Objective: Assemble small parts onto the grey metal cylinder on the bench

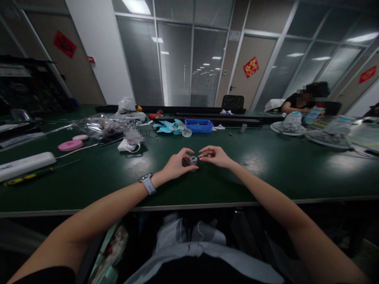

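A small grey metal cylinder (193, 160) with dark marks on its top is upright over the green table. Around its left side curve the thumb and fingers of my left hand (179, 162), which appears to grip it. My right hand (215, 156) hovers just right of the cylinder, fingers bent and a little apart from the thumb. Nothing shows between those fingertips, and they look close to the cylinder without clearly touching it. A watch (147, 183) is on my left wrist.
Beyond my hands are a blue bin (198, 126), light-blue fan blades (170, 126) and another small cylinder (243, 127). Left lie a white power strip (26, 165), a yellow screwdriver (28, 177) and a pink disc (70, 145). At right, a person (302, 100) sits behind fan parts (288, 125).
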A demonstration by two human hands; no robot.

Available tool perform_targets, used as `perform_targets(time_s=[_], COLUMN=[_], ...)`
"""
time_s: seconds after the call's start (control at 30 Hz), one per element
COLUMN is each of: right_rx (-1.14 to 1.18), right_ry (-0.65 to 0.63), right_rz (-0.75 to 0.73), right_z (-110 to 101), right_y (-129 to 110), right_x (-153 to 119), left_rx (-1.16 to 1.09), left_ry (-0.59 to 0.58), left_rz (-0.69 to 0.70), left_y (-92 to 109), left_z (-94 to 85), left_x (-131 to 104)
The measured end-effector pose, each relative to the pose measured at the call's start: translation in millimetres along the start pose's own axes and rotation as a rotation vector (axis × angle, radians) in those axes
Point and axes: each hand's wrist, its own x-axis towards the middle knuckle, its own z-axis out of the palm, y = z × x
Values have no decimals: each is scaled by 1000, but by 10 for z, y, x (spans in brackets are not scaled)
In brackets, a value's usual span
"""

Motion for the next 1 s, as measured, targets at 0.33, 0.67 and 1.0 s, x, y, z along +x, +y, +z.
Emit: perform_targets(time_s=[0.33,0.67,1.0], right_rx=[-3,-7,25], right_ry=[148,297,210], right_rz=[-155,-91,-116], right_z=[348,300,374], right_y=[-290,-300,-342], right_x=[-26,-33,-34], left_rx=[18,-5,-5], left_ry=[4,-2,-7], left_rz=[-1,-16,0], left_y=[-15,-3,-1], left_z=[11,3,7], left_x=[5,0,2])
